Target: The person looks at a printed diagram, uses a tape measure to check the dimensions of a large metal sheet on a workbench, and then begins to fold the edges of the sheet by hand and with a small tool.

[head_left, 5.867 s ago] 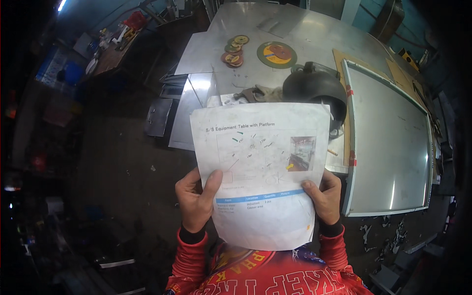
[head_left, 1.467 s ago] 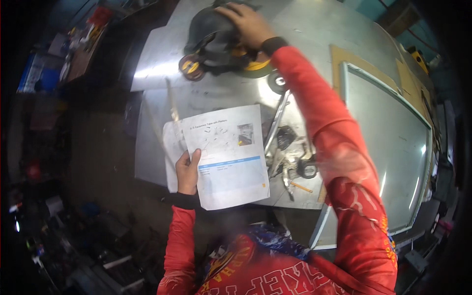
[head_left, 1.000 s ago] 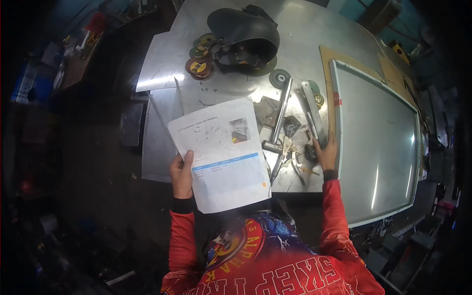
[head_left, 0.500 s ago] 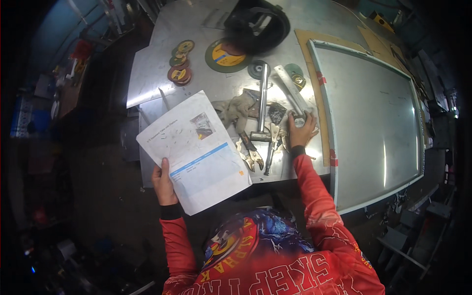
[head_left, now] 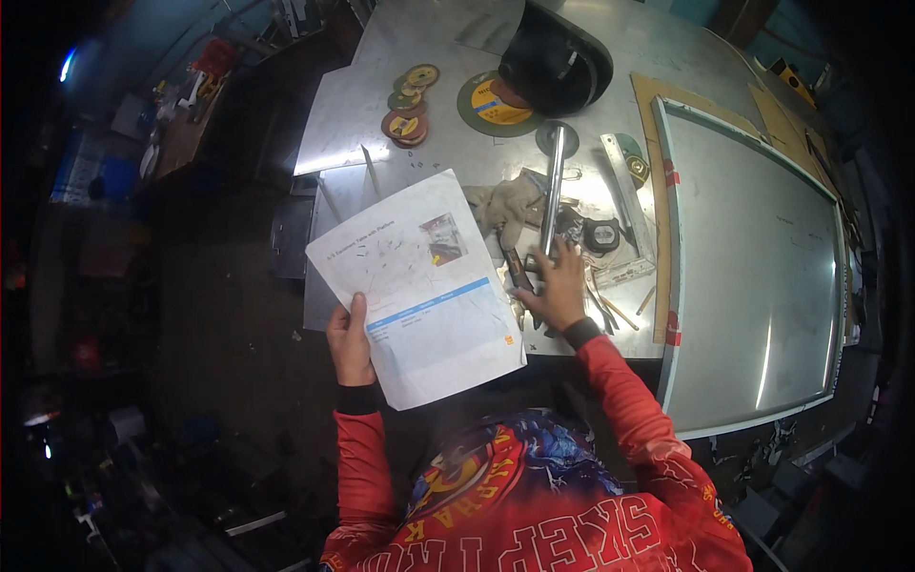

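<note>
Left hand [head_left: 349, 340] pinches the printed sheet [head_left: 419, 283] by one corner, so it could sag over your view | right hand [head_left: 556, 291], fingers spread, lies on small tools [head_left: 519, 272] near the counter [head_left: 457, 157] edge; a nudge may drop them | steel tube [head_left: 552, 191] beyond could roll.

paper sheet [head_left: 419, 286] left of metal bar [head_left: 552, 195] on workbench [head_left: 457, 38]; welding mask [head_left: 556, 65] behind, framed panel [head_left: 753, 267] right.
</note>
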`<state>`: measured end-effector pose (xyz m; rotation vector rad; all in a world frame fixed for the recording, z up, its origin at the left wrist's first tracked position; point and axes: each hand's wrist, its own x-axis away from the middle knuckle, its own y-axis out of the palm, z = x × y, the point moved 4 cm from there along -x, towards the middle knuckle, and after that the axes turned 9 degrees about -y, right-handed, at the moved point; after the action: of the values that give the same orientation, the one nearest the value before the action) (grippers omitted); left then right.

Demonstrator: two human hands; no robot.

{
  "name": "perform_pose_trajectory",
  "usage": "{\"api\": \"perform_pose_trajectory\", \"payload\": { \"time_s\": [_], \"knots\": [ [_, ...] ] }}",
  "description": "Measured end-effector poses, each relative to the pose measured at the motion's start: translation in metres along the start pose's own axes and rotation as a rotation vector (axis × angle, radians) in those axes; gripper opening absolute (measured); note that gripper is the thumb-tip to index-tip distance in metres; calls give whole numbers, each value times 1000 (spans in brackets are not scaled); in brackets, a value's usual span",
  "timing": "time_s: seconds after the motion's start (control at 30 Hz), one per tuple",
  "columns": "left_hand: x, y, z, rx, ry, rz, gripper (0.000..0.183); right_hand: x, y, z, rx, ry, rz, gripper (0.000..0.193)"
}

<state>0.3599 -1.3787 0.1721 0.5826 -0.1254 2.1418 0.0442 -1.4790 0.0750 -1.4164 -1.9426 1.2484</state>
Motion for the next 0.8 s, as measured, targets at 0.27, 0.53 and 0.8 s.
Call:
{"api": "perform_pose_trajectory", "payload": {
  "time_s": [0.27,0.53,0.8],
  "knots": [
    [17,-76,15,53,138,183,28,-8,0,-38,50,-150,66,65],
    [52,-135,26,185,219,350,34,0,28,-38,67,-386,-98,48],
    [78,-167,18,144,180,432,34,-6,19,-43,87,-375,-45,33]
  ]
}}
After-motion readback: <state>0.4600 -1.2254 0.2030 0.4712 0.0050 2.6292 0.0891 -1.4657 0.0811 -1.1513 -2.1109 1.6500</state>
